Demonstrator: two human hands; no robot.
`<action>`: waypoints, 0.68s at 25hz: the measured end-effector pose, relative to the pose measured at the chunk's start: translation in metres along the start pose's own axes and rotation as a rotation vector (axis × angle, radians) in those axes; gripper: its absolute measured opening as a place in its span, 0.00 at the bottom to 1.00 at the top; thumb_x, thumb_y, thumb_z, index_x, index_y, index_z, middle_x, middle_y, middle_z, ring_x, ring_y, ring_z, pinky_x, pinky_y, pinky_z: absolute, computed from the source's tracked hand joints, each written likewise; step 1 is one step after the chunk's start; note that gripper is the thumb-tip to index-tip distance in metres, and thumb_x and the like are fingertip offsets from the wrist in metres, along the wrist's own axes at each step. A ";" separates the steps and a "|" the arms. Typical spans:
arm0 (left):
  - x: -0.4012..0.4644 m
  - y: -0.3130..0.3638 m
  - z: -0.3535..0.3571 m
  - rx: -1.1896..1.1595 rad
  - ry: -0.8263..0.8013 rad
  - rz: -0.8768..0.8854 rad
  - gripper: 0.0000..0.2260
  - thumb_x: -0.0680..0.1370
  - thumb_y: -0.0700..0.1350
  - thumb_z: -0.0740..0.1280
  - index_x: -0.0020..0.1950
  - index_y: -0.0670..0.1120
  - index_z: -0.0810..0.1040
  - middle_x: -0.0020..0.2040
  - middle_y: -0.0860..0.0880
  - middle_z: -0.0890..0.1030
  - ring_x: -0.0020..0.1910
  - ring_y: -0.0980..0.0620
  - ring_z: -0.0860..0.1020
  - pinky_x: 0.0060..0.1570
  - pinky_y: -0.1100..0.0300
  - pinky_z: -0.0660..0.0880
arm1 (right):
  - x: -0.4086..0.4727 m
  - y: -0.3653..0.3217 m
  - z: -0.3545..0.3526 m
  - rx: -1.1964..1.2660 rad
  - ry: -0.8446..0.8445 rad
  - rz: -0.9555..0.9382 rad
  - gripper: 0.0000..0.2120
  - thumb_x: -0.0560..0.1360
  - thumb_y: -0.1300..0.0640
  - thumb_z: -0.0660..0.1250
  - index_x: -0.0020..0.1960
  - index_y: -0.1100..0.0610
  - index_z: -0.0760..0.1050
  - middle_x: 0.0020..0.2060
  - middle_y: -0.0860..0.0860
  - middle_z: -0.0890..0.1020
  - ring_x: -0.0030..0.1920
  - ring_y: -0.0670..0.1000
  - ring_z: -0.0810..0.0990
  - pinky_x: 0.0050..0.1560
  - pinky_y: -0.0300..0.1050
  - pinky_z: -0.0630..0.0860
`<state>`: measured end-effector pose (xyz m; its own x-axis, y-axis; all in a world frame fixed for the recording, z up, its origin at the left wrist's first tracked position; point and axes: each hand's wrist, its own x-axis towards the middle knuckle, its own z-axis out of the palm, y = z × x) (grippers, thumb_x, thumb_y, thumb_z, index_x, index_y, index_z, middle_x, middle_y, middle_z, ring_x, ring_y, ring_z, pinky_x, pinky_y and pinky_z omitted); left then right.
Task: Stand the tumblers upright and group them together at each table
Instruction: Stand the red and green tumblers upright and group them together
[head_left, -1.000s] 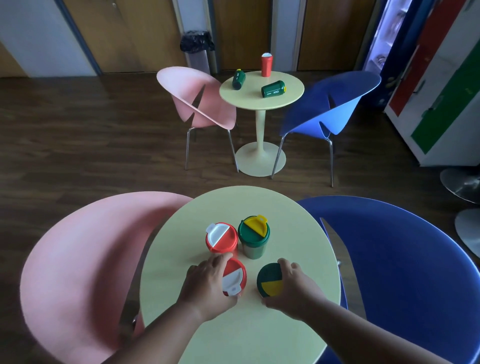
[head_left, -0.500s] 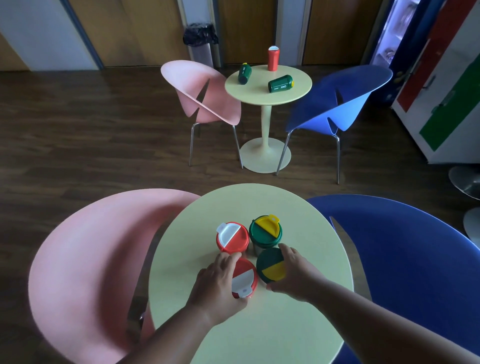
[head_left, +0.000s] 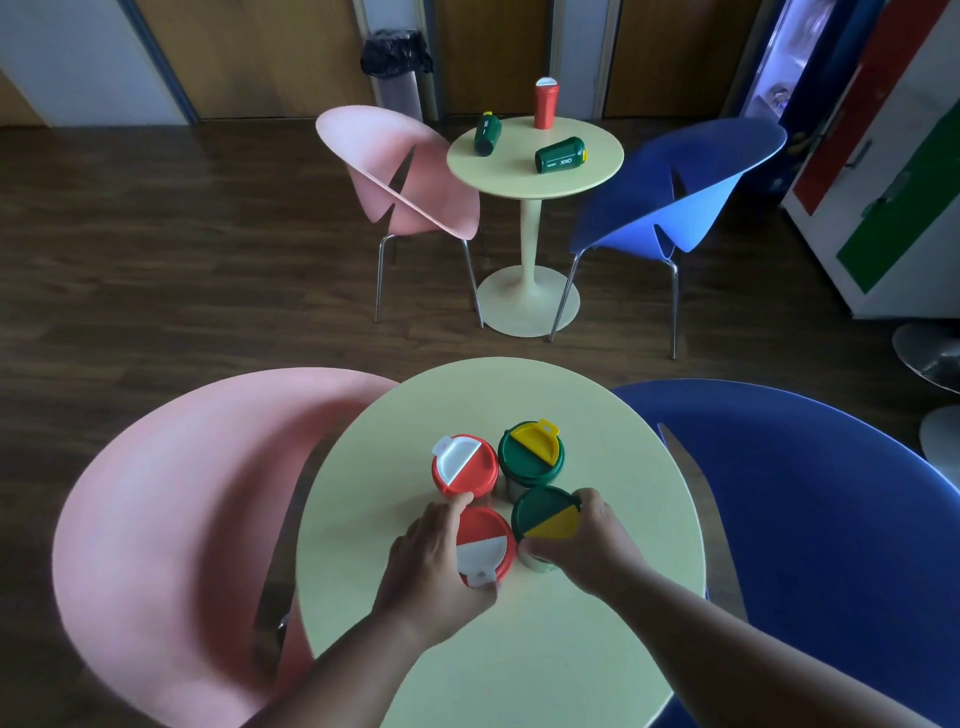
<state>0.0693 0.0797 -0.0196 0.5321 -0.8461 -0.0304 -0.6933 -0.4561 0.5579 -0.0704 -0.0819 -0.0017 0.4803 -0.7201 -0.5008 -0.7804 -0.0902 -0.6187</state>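
Observation:
Several tumblers stand upright in a tight cluster on the near round table (head_left: 597, 649). My left hand (head_left: 431, 561) grips the near red tumbler (head_left: 485, 543) with a white flap lid. My right hand (head_left: 592, 545) grips the near green tumbler (head_left: 543, 514) with a yellow flap. Behind them stand a second red tumbler (head_left: 465, 465) and a second green tumbler (head_left: 530, 449). On the far table (head_left: 509, 171) one red tumbler (head_left: 545, 104) stands upright, while two green tumblers (head_left: 487, 135) (head_left: 560, 155) lie on their sides.
A pink chair (head_left: 171, 519) is left of the near table and a blue chair (head_left: 831, 519) is right of it. Another pink chair (head_left: 400, 171) and blue chair (head_left: 675, 182) flank the far table. A bin (head_left: 397, 67) stands by the back wall, cabinets (head_left: 883, 156) at right.
Both hands have slid their tumblers away from me, closing the gap to the two rear tumblers; all now stand bunched together. The view has shifted slightly.

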 end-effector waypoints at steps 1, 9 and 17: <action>0.002 -0.002 -0.004 0.014 -0.022 0.018 0.39 0.66 0.56 0.70 0.75 0.57 0.62 0.66 0.61 0.71 0.65 0.56 0.71 0.61 0.59 0.68 | 0.000 0.000 -0.002 -0.022 -0.010 -0.018 0.37 0.63 0.42 0.78 0.66 0.53 0.66 0.55 0.49 0.73 0.47 0.48 0.75 0.30 0.39 0.74; 0.000 -0.004 -0.005 -0.128 -0.031 -0.036 0.45 0.61 0.62 0.72 0.76 0.53 0.63 0.64 0.61 0.69 0.64 0.59 0.69 0.61 0.62 0.70 | -0.005 0.004 -0.004 -0.094 -0.032 -0.100 0.41 0.62 0.39 0.78 0.67 0.51 0.63 0.53 0.46 0.74 0.49 0.50 0.77 0.46 0.49 0.81; 0.003 -0.011 -0.009 -0.201 -0.072 -0.045 0.39 0.62 0.58 0.71 0.72 0.56 0.65 0.65 0.64 0.69 0.66 0.63 0.69 0.62 0.69 0.67 | 0.004 0.010 -0.013 -0.212 -0.075 -0.174 0.45 0.61 0.38 0.78 0.71 0.50 0.64 0.56 0.47 0.76 0.51 0.49 0.76 0.46 0.45 0.80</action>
<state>0.0826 0.0841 -0.0186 0.5195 -0.8468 -0.1138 -0.5550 -0.4357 0.7086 -0.0814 -0.0944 -0.0024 0.6365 -0.6291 -0.4461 -0.7461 -0.3556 -0.5630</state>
